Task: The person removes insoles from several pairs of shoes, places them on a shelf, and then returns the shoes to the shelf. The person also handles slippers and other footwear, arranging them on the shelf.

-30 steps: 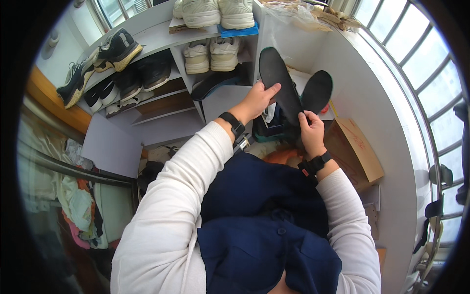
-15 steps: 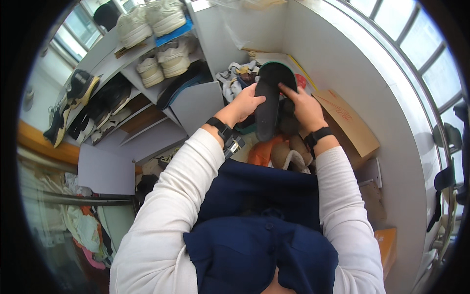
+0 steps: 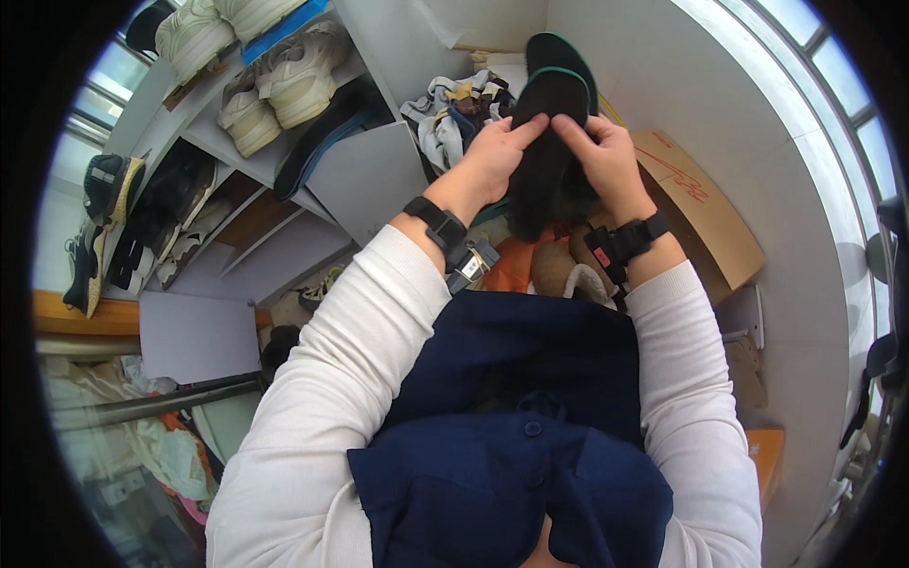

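Observation:
A pair of thin black insoles with teal-green edges is held up in front of me, the two overlapping with their rounded ends away from me. My left hand pinches them from the left, thumb on the upper face. From the right, my right hand grips them with its thumb pressed on top, close to the other thumb. Below the insoles, partly hidden by them and my wrists, lie an orange item and a brown fleece-lined shoe.
Rumpled clothes are heaped beyond my left hand. To the left, a shoe rack holds light sneakers and dark shoes, with a flap tilted out. A cardboard box stands at right along the white wall.
Both hands have moved the insoles slightly up and away. The insoles, formerly fanned apart, now overlap more closely, and my thumbs have come together on them. My view has shifted a little.

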`<state>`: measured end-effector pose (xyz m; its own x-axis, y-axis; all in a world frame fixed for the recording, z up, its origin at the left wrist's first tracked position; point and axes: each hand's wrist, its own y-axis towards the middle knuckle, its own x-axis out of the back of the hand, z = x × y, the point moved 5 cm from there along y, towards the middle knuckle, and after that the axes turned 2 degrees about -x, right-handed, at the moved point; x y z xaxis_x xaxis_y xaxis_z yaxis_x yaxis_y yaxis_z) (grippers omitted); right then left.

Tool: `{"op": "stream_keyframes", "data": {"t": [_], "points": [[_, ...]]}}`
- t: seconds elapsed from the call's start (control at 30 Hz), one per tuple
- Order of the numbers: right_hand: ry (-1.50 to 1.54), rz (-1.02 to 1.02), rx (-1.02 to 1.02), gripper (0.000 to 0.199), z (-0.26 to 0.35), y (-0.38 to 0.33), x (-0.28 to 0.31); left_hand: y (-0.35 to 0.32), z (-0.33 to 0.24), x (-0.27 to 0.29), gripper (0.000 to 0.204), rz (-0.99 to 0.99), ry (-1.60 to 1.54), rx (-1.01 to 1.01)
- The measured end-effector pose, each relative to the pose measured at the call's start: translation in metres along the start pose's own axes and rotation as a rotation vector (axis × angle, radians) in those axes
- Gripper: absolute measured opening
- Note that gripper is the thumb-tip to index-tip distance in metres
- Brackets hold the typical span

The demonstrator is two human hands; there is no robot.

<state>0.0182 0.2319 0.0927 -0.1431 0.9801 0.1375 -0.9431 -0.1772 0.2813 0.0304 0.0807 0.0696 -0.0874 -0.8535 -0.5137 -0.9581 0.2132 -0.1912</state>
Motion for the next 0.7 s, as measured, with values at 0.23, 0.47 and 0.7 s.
{"op": "stream_keyframes", "data": {"t": [0.23, 0.47, 0.7], "points": [[0.026, 0.048, -0.019, 0.023, -0.005, 0.000, -0.029, 0.012, 0.005, 0.024, 0.092, -0.312, 0.299, -0.008], [-0.139, -0.014, 0.036, 0.025, -0.017, 0.005, -0.023, 0.008, 0.004, 0.018, 0.034, -0.039, 0.086, -0.138], [0.091, -0.131, 0.261, 0.061, 0.011, 0.005, -0.013, 0.016, -0.011, 0.072, 0.025, -0.358, 0.094, -0.211]]}}
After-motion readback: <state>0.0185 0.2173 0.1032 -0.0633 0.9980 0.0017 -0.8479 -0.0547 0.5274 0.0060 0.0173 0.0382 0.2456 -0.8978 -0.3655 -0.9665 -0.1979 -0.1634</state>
